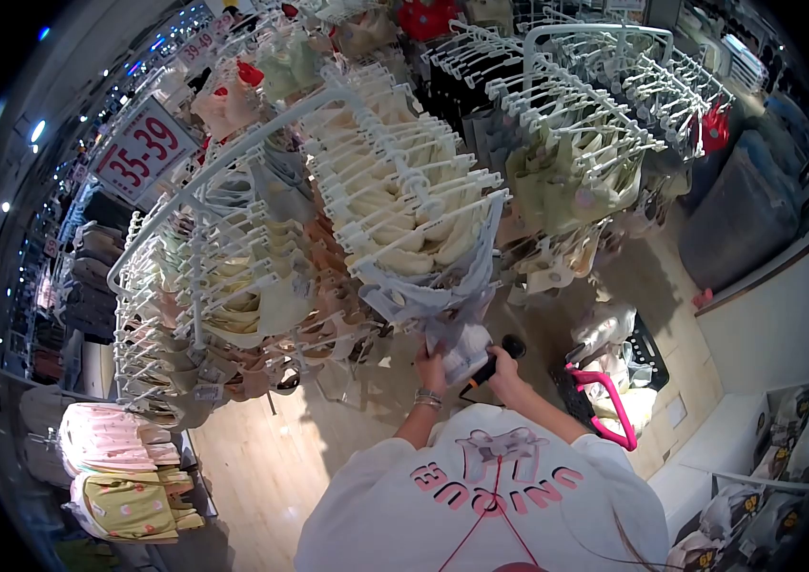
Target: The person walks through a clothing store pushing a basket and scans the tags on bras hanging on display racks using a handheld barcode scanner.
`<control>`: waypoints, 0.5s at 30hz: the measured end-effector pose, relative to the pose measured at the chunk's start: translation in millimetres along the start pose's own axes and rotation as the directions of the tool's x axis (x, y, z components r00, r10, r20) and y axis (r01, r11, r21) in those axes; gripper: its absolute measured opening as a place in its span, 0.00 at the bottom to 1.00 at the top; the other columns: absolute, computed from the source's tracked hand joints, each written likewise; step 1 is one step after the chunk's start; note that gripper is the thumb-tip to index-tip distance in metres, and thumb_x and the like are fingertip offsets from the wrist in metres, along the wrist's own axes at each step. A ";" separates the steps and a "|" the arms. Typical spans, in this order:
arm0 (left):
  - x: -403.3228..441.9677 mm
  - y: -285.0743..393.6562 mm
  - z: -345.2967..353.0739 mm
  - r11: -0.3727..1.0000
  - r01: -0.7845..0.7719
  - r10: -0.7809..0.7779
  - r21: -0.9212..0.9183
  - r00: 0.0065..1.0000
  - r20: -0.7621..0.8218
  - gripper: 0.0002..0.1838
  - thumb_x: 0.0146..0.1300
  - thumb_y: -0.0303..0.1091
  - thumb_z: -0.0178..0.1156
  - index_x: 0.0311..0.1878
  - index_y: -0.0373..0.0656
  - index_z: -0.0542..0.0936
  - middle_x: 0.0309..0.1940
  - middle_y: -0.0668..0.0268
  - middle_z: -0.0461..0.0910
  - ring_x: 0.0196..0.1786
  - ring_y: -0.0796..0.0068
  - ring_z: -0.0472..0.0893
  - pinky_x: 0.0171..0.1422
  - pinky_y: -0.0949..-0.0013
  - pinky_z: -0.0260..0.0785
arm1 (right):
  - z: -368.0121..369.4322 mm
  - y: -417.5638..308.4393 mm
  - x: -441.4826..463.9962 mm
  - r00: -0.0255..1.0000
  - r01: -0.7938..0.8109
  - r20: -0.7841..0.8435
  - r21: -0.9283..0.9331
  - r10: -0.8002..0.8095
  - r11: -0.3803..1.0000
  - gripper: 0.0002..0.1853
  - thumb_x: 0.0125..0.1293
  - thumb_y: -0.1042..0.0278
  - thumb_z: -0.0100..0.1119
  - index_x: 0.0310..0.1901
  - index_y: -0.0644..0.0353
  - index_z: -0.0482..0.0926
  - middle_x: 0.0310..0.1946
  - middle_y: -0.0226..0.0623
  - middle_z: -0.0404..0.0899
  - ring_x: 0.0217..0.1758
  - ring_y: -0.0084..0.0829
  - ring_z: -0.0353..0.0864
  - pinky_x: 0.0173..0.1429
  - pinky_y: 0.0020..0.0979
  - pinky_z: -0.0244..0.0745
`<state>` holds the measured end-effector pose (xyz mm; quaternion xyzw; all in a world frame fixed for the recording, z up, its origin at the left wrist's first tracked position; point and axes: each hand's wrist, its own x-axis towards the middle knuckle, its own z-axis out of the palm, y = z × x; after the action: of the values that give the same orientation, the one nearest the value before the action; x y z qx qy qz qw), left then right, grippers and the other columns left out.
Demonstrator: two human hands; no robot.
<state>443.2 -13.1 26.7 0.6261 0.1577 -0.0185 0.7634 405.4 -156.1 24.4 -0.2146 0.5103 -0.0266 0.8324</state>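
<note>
My left hand (431,370) is closed at the edge of a pale, shiny packet (466,351), below the front of the middle rack. My right hand (505,374) grips a black handheld device (512,347) with a rounded head and an orange part at its lower end. Its exact kind is unclear. The packet lies between both hands. Just above it hang light blue bras (438,297) at the front of a row of cream bras (395,205) on white hangers.
More bras hang on racks at left (233,296) and right (576,181). A black basket with a pink handle (614,405) holds packets on the floor. A price sign (145,151) stands at upper left. Folded pink clothes (113,437) are at lower left; a grey bin (743,214) is at right.
</note>
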 end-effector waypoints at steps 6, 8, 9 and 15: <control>4.3 -8.5 -0.3 0.999 0.002 -0.001 0.035 0.999 -0.032 0.15 0.59 0.30 0.65 0.47 0.33 0.80 0.41 0.66 0.82 0.39 0.77 0.76 0.46 0.70 0.68 | 5.2 -2.1 -8.2 1.000 -0.003 -0.016 0.005 0.003 1.000 0.11 0.53 0.76 0.61 0.39 0.67 0.75 0.34 0.39 0.76 0.37 0.38 0.78 0.45 0.43 0.77; 7.8 -12.3 -0.9 1.000 0.024 -0.024 0.010 0.999 -0.023 0.15 0.59 0.30 0.64 0.47 0.33 0.79 0.41 0.66 0.81 0.39 0.76 0.76 0.46 0.70 0.68 | 3.6 -1.1 -1.9 1.000 0.000 -0.007 -0.003 0.000 1.000 0.11 0.53 0.76 0.61 0.39 0.67 0.75 0.34 0.39 0.76 0.38 0.38 0.79 0.45 0.43 0.77; 10.1 -15.0 -1.3 0.999 0.035 -0.035 -0.002 0.999 -0.019 0.14 0.60 0.30 0.64 0.47 0.33 0.79 0.41 0.66 0.81 0.39 0.76 0.76 0.46 0.70 0.68 | 2.1 -1.0 2.3 1.000 0.002 0.002 -0.009 -0.002 1.000 0.11 0.53 0.76 0.61 0.39 0.67 0.74 0.34 0.40 0.76 0.38 0.38 0.79 0.46 0.43 0.77; 10.7 -11.7 2.1 0.987 0.088 -0.086 -0.136 0.996 0.022 0.15 0.59 0.34 0.66 0.44 0.33 0.80 0.38 0.66 0.81 0.37 0.77 0.75 0.42 0.70 0.68 | 3.4 -0.1 13.9 0.998 0.032 -0.052 -0.002 -0.032 0.999 0.10 0.51 0.78 0.61 0.36 0.68 0.75 0.33 0.40 0.77 0.37 0.37 0.79 0.44 0.41 0.76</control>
<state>451.2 -15.9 13.1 0.5645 0.1799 -0.0460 0.8042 415.0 -158.7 14.1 -0.2224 0.5284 -0.0455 0.8181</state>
